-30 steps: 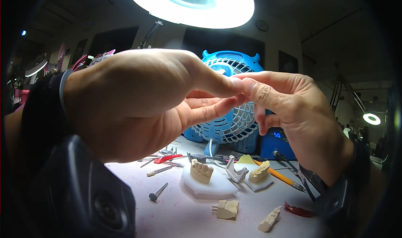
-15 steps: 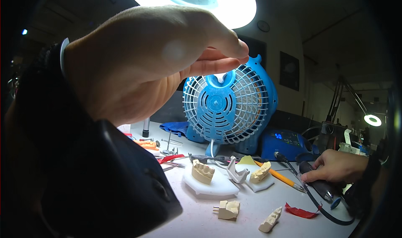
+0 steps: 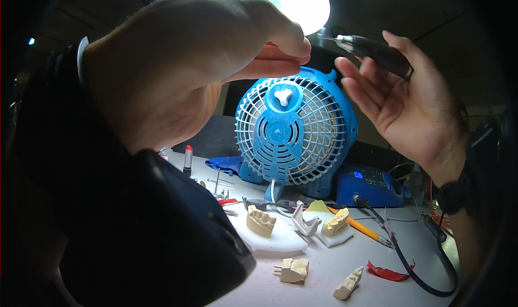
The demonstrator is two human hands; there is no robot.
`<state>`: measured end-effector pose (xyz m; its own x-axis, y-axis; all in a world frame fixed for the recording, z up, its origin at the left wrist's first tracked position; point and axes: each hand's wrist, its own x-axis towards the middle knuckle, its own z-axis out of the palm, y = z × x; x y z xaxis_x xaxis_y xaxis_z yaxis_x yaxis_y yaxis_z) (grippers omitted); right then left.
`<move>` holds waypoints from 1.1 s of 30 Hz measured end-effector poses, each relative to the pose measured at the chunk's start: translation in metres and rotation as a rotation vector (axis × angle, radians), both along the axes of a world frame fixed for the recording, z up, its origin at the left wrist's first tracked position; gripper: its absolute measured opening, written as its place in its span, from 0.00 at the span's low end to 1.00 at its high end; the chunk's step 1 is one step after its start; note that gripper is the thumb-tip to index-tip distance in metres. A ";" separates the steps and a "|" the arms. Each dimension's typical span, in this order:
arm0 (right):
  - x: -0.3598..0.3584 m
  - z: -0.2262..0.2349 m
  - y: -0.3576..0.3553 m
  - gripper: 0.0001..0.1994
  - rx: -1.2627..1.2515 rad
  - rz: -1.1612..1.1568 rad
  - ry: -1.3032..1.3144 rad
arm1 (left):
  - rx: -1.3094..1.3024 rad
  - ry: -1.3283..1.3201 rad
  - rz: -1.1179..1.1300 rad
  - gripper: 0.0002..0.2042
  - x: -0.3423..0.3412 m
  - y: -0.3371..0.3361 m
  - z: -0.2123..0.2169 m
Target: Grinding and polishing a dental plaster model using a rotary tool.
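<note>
My left hand (image 3: pixel 199 53) is raised large at the upper left, its fingers pressed together beneath the lamp; anything they hold is hidden. At the upper right, my right hand (image 3: pixel 410 107) holds a dark rotary handpiece (image 3: pixel 380 53), its metal tip and thin bit pointing left toward my left fingertips. The handpiece lies along the thumb side, with the other fingers loosely curled. Below on the bench, a cream plaster tooth model (image 3: pixel 260 222) stands on a white plate (image 3: pixel 275 243). Nearer lie a plaster piece with metal pins (image 3: pixel 294 270) and a narrow plaster tooth piece (image 3: pixel 348 283).
A blue fan (image 3: pixel 291 134) stands behind the models, beside a blue control box (image 3: pixel 369 185) with a lit display. The black cable (image 3: pixel 402 247) loops along the right. Another plaster piece (image 3: pixel 335 221), an orange-yellow pencil-shaped tool (image 3: pixel 367 231) and a red scrap (image 3: pixel 388 273) lie around. A bright ring lamp (image 3: pixel 302 10) hangs overhead.
My right hand has lifted the handpiece from the right side of the bench up toward my left hand. The left hand has shifted slightly up and left. The box's display reads differently.
</note>
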<state>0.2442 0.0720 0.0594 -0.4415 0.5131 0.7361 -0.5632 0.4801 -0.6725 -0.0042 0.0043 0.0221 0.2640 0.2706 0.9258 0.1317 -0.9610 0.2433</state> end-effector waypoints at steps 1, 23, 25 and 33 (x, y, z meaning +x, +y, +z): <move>-0.009 -0.003 -0.005 0.16 -0.056 0.020 0.019 | 0.005 -0.002 0.003 0.15 0.000 0.000 0.000; -0.034 -0.033 0.000 0.16 -0.065 0.379 0.219 | 0.064 -0.026 0.024 0.11 -0.001 0.010 0.003; -0.035 -0.031 0.000 0.16 -0.046 0.392 0.199 | 0.063 -0.034 0.024 0.11 -0.001 0.009 0.002; -0.038 -0.036 -0.011 0.16 -0.028 0.291 0.232 | 0.020 -0.017 0.034 0.11 -0.002 0.002 0.004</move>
<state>0.2058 0.0607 0.0238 -0.3951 0.4119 0.8211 -0.8121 0.2613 -0.5218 -0.0065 0.0064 0.0261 0.2393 0.2605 0.9354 0.1607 -0.9607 0.2264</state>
